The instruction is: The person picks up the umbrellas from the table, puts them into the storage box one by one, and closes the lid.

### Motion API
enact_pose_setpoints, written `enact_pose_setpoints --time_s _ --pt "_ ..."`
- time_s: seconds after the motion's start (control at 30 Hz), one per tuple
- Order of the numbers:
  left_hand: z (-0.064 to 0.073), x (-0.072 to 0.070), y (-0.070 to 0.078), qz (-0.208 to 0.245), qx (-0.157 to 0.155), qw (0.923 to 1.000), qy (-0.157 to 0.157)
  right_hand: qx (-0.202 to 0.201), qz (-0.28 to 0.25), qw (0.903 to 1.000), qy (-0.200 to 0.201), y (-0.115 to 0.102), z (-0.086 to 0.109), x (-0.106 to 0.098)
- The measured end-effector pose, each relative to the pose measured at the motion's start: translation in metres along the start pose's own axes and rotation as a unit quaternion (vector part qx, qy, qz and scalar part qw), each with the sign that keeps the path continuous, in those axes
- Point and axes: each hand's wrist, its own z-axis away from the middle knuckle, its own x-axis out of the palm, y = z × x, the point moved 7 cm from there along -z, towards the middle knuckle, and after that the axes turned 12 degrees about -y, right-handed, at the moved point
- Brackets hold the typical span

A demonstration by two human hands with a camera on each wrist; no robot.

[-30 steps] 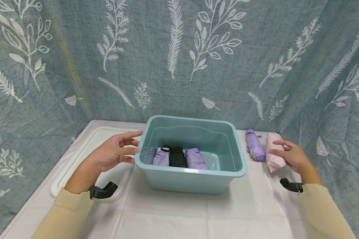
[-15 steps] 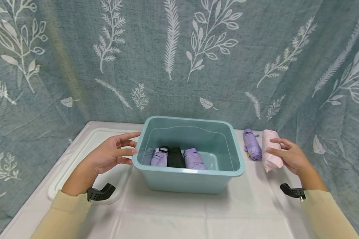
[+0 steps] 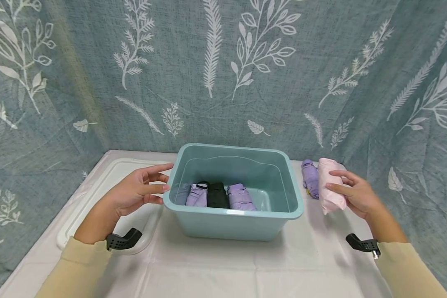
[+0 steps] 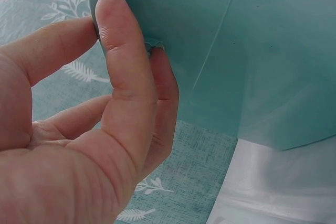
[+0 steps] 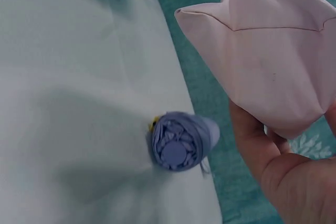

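Observation:
In the head view, my right hand holds a pink folded umbrella in a fabric sleeve, thumb and fingers on its right side. Its seamed end faces the right wrist camera. A purple folded umbrella lies on the table to its left, partly hidden behind it. My left hand touches the left rim of a blue-green plastic bin, fingers loosely bent. Inside the bin lie a purple umbrella, a black umbrella and another purple umbrella, side by side.
A white lid lies flat on the table left of the bin, partly under my left arm. A patterned blue-green curtain hangs behind and at both sides of the white-covered table.
My right hand has lifted the pink umbrella and moved it left, so it now covers part of the purple one. My left hand stays at the bin's rim.

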Motion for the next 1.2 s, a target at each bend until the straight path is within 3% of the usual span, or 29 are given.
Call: enact_pose_setpoints --time_s 0.63,1.2 --pt "-0.001 0.0 0.002 0.012 -0.002 0.9999 -0.002 -0.057 -0.033 0.9961 -0.059 -0.038 0.012 0.041" --pt "0.001 0.002 0.003 0.007 0.0 1.0 0.003 -0.067 -0.047 0.9918 -0.098 -0.07 0.017 0.082"
